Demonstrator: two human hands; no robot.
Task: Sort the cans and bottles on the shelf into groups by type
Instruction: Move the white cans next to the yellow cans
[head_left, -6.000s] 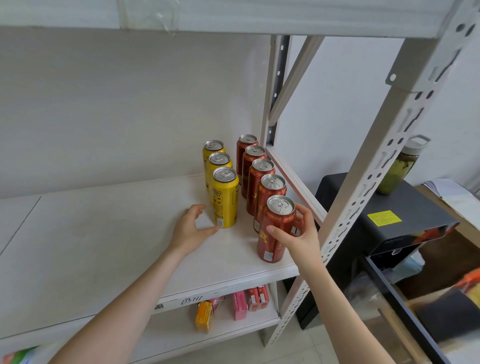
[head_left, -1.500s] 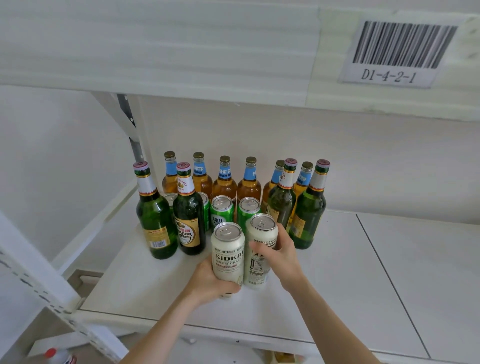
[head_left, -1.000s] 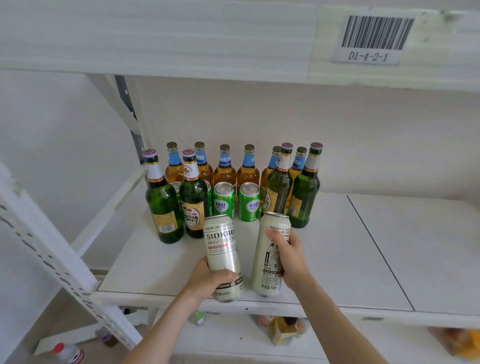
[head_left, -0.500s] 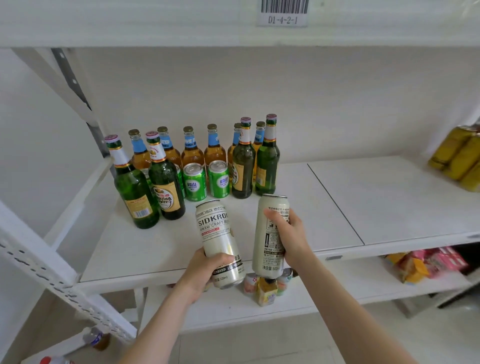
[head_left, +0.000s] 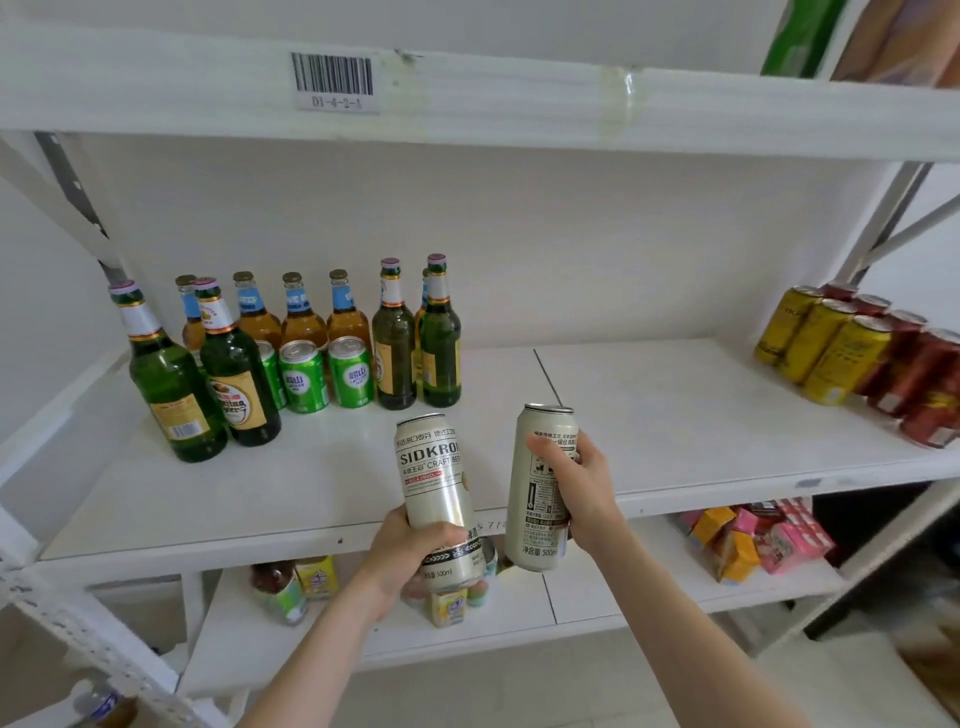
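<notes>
My left hand (head_left: 410, 553) grips the lower part of a tall white SIDKRON can (head_left: 434, 478), held in the air before the shelf's front edge. My right hand (head_left: 576, 486) grips a second white can (head_left: 540, 519) beside it, also off the shelf. On the white shelf (head_left: 649, 410), at the back left, stand green bottles (head_left: 171, 384), amber bottles (head_left: 304, 319) and small green cans (head_left: 304, 376). At the far right stand yellow cans (head_left: 826, 343) and red cans (head_left: 919, 374) in rows.
The shelf board above (head_left: 467, 98) carries a barcode label (head_left: 332, 80). A lower shelf (head_left: 582, 597) holds small cartons (head_left: 748, 535) and jars. White slotted posts (head_left: 93, 644) frame the rack at left and right. The middle shelf between the two groups is bare.
Both hands have lifted the white cans off the shelf and carried them rightward from the bottle group. The view has swung right, bringing the yellow and red cans into sight.
</notes>
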